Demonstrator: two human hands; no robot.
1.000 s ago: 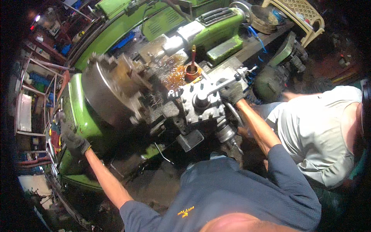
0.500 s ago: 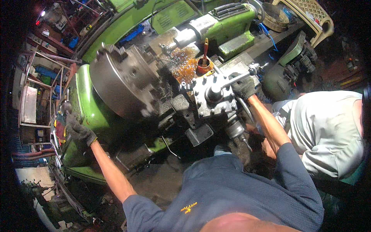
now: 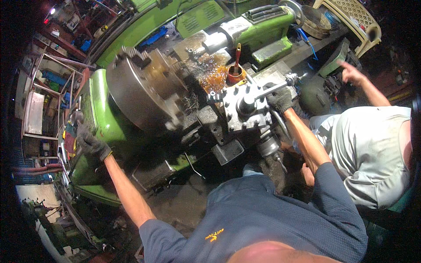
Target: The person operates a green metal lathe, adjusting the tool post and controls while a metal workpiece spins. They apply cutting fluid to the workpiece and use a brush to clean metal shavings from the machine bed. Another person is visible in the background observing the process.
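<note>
I stand over a green lathe (image 3: 94, 109) with a large steel chuck (image 3: 142, 94) that looks blurred. My left hand (image 3: 90, 144), in a dark glove, rests closed on a control at the headstock end. My right hand (image 3: 280, 100), also gloved, grips the lever handle (image 3: 274, 87) of the grey tool post (image 3: 245, 107) on the carriage. Orange-brown metal chips (image 3: 215, 74) lie behind the tool post. A small red cup with a brush (image 3: 236, 72) stands beside them.
A second person in a light grey shirt (image 3: 364, 149) crouches at my right, one hand (image 3: 351, 72) pointing toward the tailstock end. The green tailstock (image 3: 263, 26) sits at the top. A cream plastic crate (image 3: 351, 17) stands far right. Shelving (image 3: 39, 109) lines the left.
The view has shifted, so the lathe sits lower and more central. The other person's hand now points upward at the right. Both my hands stay on their controls.
</note>
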